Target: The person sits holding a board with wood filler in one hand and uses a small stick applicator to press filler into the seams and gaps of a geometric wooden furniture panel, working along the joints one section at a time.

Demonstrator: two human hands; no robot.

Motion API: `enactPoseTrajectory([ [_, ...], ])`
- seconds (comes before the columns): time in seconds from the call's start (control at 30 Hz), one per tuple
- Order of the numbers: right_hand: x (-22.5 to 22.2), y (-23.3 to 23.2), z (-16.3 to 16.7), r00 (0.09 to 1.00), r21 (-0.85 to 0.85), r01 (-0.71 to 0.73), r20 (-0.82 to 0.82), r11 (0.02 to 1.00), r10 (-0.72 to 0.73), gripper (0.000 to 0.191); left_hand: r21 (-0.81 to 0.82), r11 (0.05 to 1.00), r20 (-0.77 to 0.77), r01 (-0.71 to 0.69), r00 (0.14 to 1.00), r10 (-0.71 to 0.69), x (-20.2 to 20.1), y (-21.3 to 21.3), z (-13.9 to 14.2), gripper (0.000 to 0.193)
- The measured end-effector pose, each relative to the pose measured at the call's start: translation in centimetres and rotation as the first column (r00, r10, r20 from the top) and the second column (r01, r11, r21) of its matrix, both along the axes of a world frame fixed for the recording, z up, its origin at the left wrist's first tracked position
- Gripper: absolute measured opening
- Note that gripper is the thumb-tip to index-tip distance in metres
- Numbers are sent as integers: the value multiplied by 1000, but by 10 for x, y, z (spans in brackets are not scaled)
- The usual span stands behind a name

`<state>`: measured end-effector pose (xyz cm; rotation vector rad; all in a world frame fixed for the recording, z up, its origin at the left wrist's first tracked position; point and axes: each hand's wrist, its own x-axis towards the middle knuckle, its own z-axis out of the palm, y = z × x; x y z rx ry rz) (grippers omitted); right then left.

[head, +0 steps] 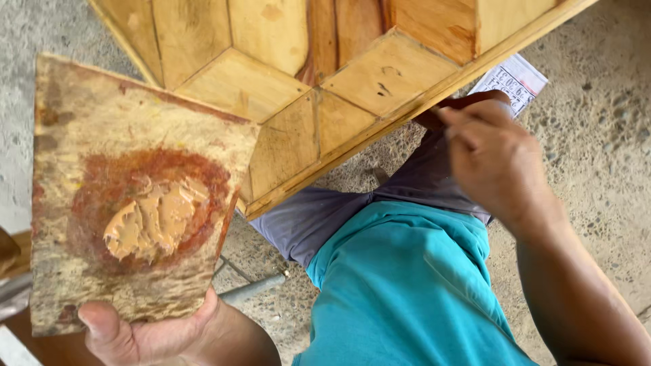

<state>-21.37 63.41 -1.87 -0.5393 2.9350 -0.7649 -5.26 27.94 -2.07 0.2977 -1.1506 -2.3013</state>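
My left hand (146,332) grips the lower edge of a flat, stained wooden board (88,135), thumb on top. A blob of tan wood putty (156,220) sits in a reddish ring on the board. My right hand (491,156) is closed and pressed against the front edge of a pale wooden frame (325,115) made of joined panels. Whatever the fingers hold is hidden; a finger or small tool touches the frame's edge near its right part.
My knees in grey shorts (319,217) and teal shirt (407,285) are below the frame. A printed paper (515,78) lies on the rough concrete floor (597,135). A grey metal rod (254,288) lies by my leg.
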Motion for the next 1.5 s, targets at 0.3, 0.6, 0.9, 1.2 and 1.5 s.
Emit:
enactPoseTrajectory([
  [0.3, -14, -11, -16, 982, -35, -182, 52, 983, 183, 26, -100, 971, -41, -219, 975, 216, -10, 23, -11, 71],
  [0.6, 10, 18, 0, 996, -265, -86, -60, 960, 73, 29, 216, 976, -26, 31, 999, -26, -64, 72, -36, 52],
  [0.9, -10, 5, 33, 911, -224, -256, -381, 940, 157, 25, 154, 980, -58, 128, 991, -120, -115, 132, -61, 25],
  [1.2, -25, 5, 25, 874, -294, -338, -451, 894, 182, 25, -56, 998, 9, 0, 1000, 1, -114, 154, -64, 18],
  [1.5, -37, 79, -14, 952, -235, -301, -12, 924, 307, 27, -60, 998, -87, -19, 996, 14, -89, 110, -18, 52],
])
